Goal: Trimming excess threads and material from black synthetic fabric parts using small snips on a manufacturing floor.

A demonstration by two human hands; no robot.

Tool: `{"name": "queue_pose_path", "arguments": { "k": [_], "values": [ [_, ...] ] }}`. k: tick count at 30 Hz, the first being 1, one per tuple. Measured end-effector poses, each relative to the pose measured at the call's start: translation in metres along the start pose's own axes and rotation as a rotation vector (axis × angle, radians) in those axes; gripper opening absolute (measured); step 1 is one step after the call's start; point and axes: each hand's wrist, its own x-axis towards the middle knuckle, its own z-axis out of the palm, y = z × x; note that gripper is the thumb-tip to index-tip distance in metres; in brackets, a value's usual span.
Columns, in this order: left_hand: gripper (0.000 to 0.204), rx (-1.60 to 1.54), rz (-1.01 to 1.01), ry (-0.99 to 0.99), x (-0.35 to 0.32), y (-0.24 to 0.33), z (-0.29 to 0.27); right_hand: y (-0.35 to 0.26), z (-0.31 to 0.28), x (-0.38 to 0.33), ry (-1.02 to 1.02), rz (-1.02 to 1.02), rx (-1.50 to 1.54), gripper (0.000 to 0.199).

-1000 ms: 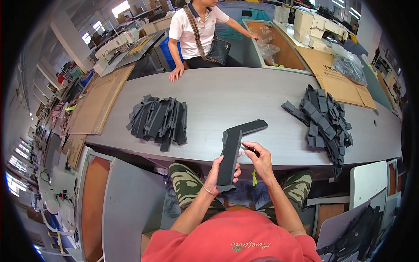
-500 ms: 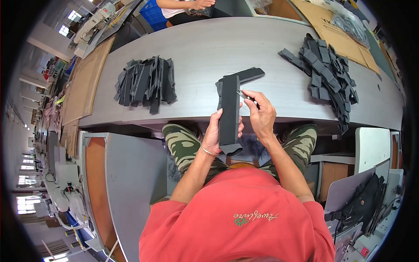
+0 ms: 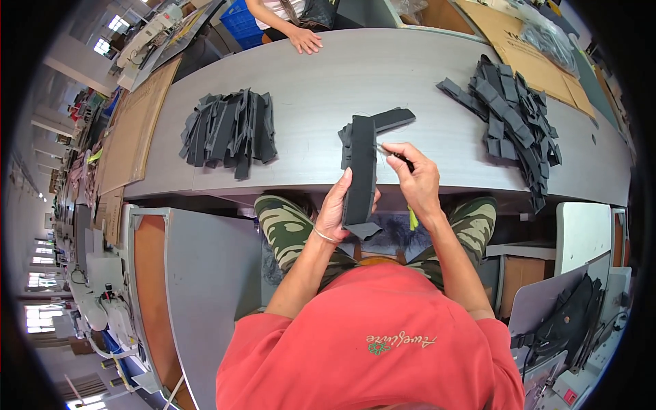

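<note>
My left hand is closed round a long dark grey fabric strip, held upright above the table's near edge, its lower end folded over. More grey strip pieces show behind it, and one strip lies slanting on the table past its top end. In the fingers of my right hand is a small pair of thread snips with a dark handle and thin metal tip. The tip points at the strip's right edge, close beside it. A yellow-green ribbon hangs below my right hand.
A pile of grey strips lies on the left of the grey table, and a larger heap of folded strips on the right, overhanging the front edge. Across the table rests another person's hand. Flat cardboard borders the left side.
My right hand has drawn slightly right and down with the snips, and the yellow-green ribbon has come into view. The other person's hand has come down onto the table.
</note>
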Motion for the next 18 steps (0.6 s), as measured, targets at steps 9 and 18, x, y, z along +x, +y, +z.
{"name": "queue_pose_path", "arguments": {
  "k": [9,18],
  "values": [
    [0.041,-0.002,-0.023,0.058,0.002,-0.004,0.002,-0.011,0.007,0.003,0.019,-0.055,-0.210,0.015],
    [0.042,0.053,-0.056,0.039,0.003,-0.002,0.002,0.000,0.007,0.009,0.097,-0.311,-0.325,0.013]
  ]
}}
